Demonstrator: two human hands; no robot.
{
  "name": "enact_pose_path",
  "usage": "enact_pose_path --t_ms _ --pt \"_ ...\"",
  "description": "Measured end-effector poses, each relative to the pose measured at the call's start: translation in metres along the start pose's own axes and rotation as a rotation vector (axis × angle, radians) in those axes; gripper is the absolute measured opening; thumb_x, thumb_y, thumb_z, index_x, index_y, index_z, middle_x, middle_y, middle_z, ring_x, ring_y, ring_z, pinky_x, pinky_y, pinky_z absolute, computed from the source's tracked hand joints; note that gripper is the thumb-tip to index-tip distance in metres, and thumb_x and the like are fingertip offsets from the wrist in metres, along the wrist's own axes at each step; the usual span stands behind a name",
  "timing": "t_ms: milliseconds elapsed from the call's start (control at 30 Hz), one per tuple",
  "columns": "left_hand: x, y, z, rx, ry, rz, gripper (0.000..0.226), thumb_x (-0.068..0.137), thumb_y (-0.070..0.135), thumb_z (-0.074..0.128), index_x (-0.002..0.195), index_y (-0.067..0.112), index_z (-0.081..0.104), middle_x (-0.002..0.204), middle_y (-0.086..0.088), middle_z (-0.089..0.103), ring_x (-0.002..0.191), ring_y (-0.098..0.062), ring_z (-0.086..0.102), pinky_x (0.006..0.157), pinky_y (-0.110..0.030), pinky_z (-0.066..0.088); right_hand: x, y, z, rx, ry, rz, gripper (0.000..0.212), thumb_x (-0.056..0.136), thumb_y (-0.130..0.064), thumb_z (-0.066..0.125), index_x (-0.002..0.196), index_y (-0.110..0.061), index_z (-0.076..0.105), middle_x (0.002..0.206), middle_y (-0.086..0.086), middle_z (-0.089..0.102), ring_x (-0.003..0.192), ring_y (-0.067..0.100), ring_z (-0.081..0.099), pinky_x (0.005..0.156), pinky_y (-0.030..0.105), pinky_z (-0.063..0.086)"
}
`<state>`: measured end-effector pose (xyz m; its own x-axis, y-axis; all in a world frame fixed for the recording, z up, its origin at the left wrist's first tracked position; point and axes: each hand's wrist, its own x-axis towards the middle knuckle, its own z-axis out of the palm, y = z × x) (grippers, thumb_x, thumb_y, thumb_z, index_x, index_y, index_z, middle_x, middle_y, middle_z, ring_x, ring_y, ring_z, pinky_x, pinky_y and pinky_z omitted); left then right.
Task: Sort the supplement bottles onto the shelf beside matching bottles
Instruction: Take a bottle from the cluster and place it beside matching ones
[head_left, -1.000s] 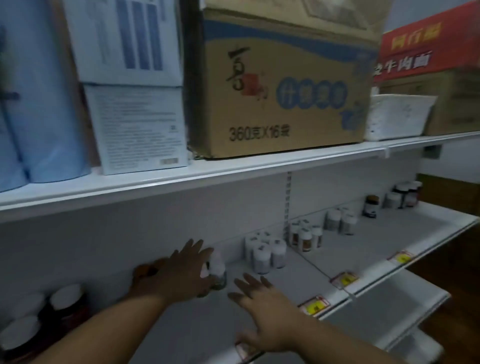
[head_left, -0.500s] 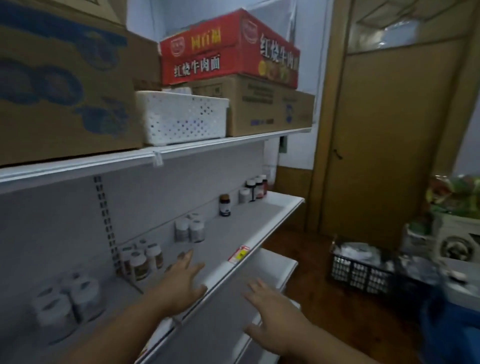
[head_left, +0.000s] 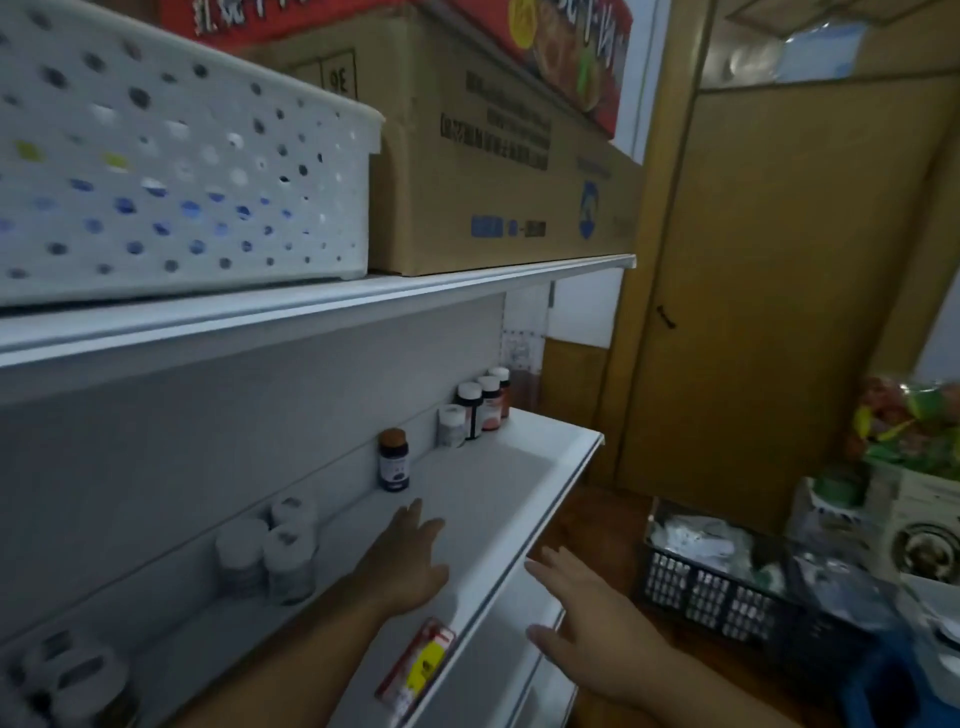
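Head view, looking down along a white shelf (head_left: 498, 483) with both hands in frame and neither holding anything. Left hand (head_left: 410, 566) lies over the shelf board, fingers straight and slightly spread, pointing toward the back wall; whether the palm touches the board cannot be told. Right hand (head_left: 587, 623) is out past the shelf's front edge, fingers extended and loosely spread, palm down. Supplement bottles stand along the back of the shelf in separate groups: a single dark bottle with a brown cap (head_left: 393, 460) just beyond the left fingertips; a cluster of white-capped bottles (head_left: 480, 408) at the far right end, near the shelf's end; a trio of pale bottles (head_left: 270, 551) left of the left forearm; more white-lidded jars (head_left: 72, 686) at the lower left corner, blurred. A red and yellow price tag (head_left: 418, 662) sits on the front rail between the two forearms. On the upper shelf: a white perforated basket (head_left: 171, 156) beside a brown carton (head_left: 498, 171), with a red box (head_left: 561, 47) on top. On the floor to the right, a black crate (head_left: 727, 597) holding white packets.
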<state>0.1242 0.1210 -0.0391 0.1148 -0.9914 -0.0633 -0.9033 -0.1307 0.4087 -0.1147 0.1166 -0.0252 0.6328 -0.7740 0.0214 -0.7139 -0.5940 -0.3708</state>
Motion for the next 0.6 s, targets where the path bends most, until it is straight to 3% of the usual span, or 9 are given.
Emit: enact_pose_path --t_ms 167,300,467,533,600 --pt "0.06 -0.014 0.008 -0.125 0.015 -0.045 0.072 0.092 0.032 0.049 0.146 0.039 0.003 0.16 -0.002 -0.002 0.147 -0.022 0.006 0.118 -0.039 0.019 0.076 0.02 0.006 0.099 -0.043 -0.009 0.067 0.091 -0.049 0.048 0.147 -0.032 0.017 0.159 -0.008 0.008 0.146 0.01 0.005 0.118 0.028 0.016" --pt "0.099 -0.036 0.017 -0.389 0.269 -0.184 0.081 0.087 0.025 0.059 0.147 0.034 0.005 0.157 -0.001 0.017 0.141 -0.022 0.027 0.111 -0.035 0.032 0.14 0.037 0.016 0.113 -0.045 -0.051 0.065 0.091 -0.046 0.047 0.147 -0.031 0.018 0.159 -0.003 0.011 0.146 0.013 0.01 0.116 0.027 0.016" --pt "0.161 -0.055 0.044 -0.79 0.612 -0.515 0.083 0.079 0.012 0.07 0.145 0.017 0.021 0.146 -0.013 0.04 0.129 -0.032 0.045 0.104 -0.044 0.041 0.208 0.07 0.046 0.217 -0.106 -0.087 0.07 0.084 -0.05 0.05 0.146 -0.033 0.022 0.158 -0.004 0.017 0.144 0.013 0.022 0.114 0.025 0.022" --pt "0.183 -0.054 0.048 -0.749 0.726 -0.605 0.066 0.077 0.015 0.072 0.134 0.017 0.038 0.13 -0.016 0.056 0.114 -0.035 0.056 0.094 -0.043 0.047 0.232 0.089 0.058 0.221 -0.046 -0.092 0.07 0.077 -0.063 0.04 0.141 -0.037 0.03 0.15 -0.001 0.037 0.134 0.012 0.042 0.106 0.023 0.035" --pt "0.203 -0.052 0.052 -0.653 0.809 -0.679 0.058 0.076 0.026 0.073 0.126 0.018 0.045 0.119 -0.015 0.062 0.103 -0.036 0.061 0.089 -0.043 0.05 0.26 0.106 0.06 0.324 -0.029 -0.095 0.057 0.083 -0.067 0.025 0.127 -0.034 0.041 0.125 -0.002 0.064 0.109 0.009 0.064 0.088 0.018 0.049"
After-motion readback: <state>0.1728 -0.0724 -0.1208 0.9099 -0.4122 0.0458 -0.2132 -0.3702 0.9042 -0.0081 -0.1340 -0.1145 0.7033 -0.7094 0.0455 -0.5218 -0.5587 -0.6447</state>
